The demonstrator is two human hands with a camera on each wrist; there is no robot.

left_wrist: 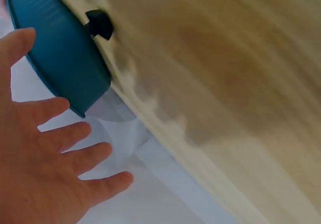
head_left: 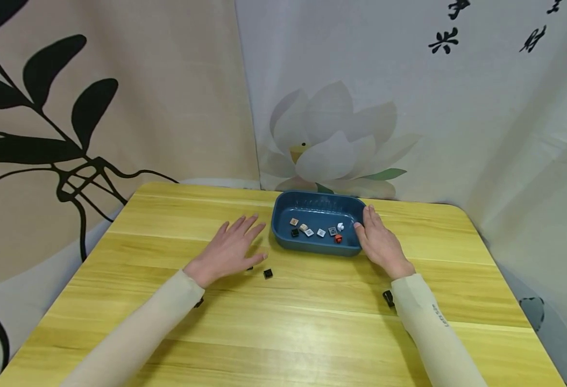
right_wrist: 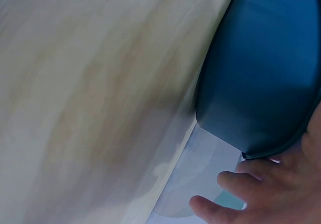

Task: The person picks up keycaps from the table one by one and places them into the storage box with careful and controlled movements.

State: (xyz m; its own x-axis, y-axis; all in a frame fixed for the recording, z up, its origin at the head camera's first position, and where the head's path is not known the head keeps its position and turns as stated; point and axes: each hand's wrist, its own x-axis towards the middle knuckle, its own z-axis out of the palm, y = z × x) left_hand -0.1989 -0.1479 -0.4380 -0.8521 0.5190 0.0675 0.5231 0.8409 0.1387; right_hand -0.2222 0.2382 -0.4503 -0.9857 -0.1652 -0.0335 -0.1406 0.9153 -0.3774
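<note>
A blue rectangular tray (head_left: 312,248) stands near the table's back edge. Inside it lie several small keycap-like pieces, among them a black piece (head_left: 295,233), a red piece (head_left: 338,238) and a white piece (head_left: 340,227). My right hand (head_left: 382,243) touches the tray's right end, its thumb at the rim and its fingers fairly straight along the outside. Left of the tray, my left hand (head_left: 230,250) is held over the table with fingers spread and nothing in it. Near its thumb lies a black keycap-like piece (head_left: 268,274); another black piece (head_left: 250,267) is partly hidden by the thumb.
The wooden table (head_left: 274,333) ends just behind the tray, where a printed curtain (head_left: 191,97) hangs. Small black devices show at both cuffs, one beside the right sleeve (head_left: 424,317) and one under the left sleeve (head_left: 143,322).
</note>
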